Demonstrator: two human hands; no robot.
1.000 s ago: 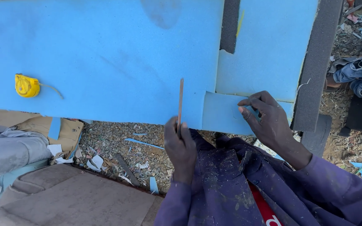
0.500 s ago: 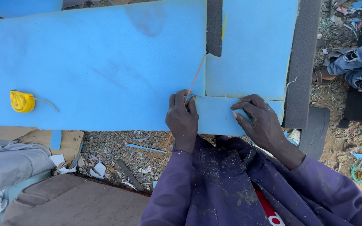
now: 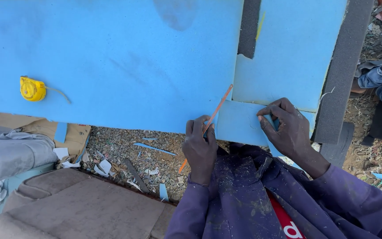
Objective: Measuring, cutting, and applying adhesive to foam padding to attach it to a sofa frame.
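Gripping a thin orange blade point(image 3: 217, 109) that slants up-right into the blue foam sheet's point(image 3: 111, 66) near edge, left hand point(image 3: 201, 144) is closed on it w/ right hand point(image 3: 288, 128) pinching the small foam flap point(image 3: 239, 124) just beside.

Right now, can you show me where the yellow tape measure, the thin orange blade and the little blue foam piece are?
yellow tape measure point(image 3: 32, 89), head view, middle of its case.
thin orange blade point(image 3: 220, 105), head view, upper part of the strip.
small blue foam piece point(image 3: 239, 124), head view, bare face between the hands.
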